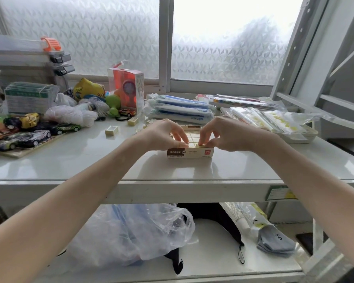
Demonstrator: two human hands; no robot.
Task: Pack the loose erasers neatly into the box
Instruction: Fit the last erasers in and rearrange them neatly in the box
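Note:
A shallow cardboard eraser box [190, 153] with a brown and white front label sits in the middle of the white table. Rows of pale erasers [192, 138] fill it. My left hand [161, 134] rests over the box's left side, fingertips pressing down on erasers at the front row. My right hand [225, 133] pinches one pale eraser [200, 146] at the front right corner of the box. Loose erasers lie on the table behind and to the left: one [111, 130], another [132, 121], and more partly hidden behind my left hand.
Toy cars [29, 137] on a board crowd the left. Yarn, a red boxed toy [126, 88], stacked blue packets [182, 109] and plastic bags [270, 119] line the back. A window frame leans at right. Below the table lie plastic bags.

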